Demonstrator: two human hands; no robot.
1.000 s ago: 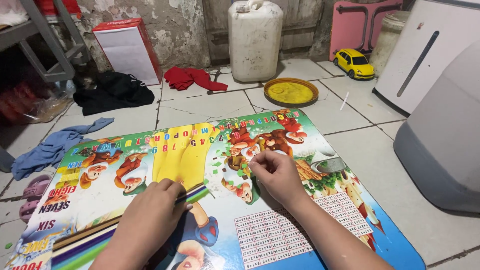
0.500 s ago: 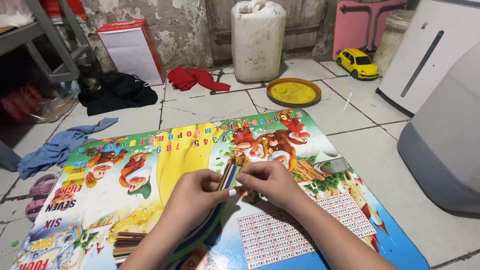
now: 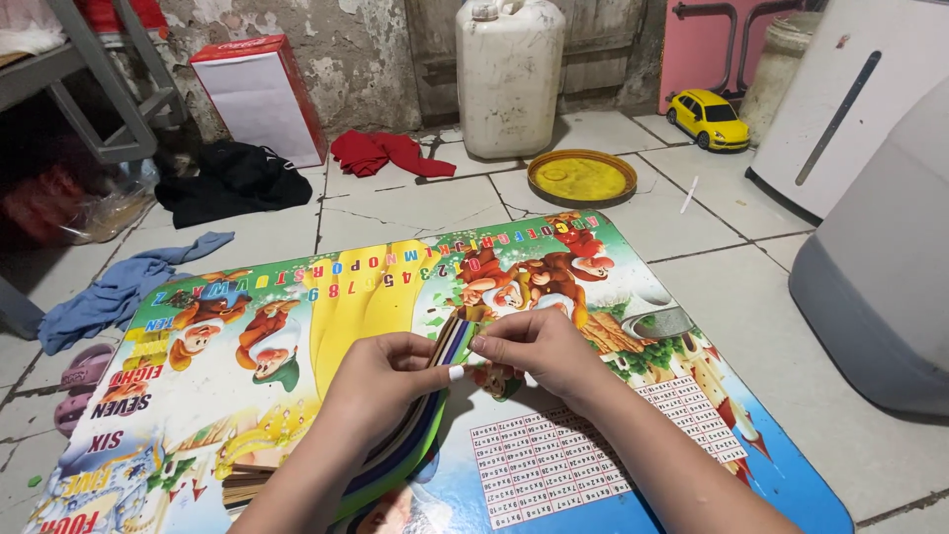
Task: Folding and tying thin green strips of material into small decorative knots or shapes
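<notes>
My left hand grips a stack of thin coloured sheets, bent upward so their edges fan out near the fingertips. My right hand meets it from the right and pinches the top edge of the stack between thumb and forefinger. Both hands hover just above a low colourful table top printed with cartoon figures, letters and a number grid. The lower end of the stack rests on the table near my left forearm.
On the tiled floor behind the table stand a white jerrycan, a yellow round lid, a yellow toy car, a red cloth, black cloth, blue cloth and a red-and-white box. White appliances stand at the right.
My left hand lifted the sheet stack off the table and bent it upward toward the middle. My right hand moved left to meet it and took hold of the top edges.
</notes>
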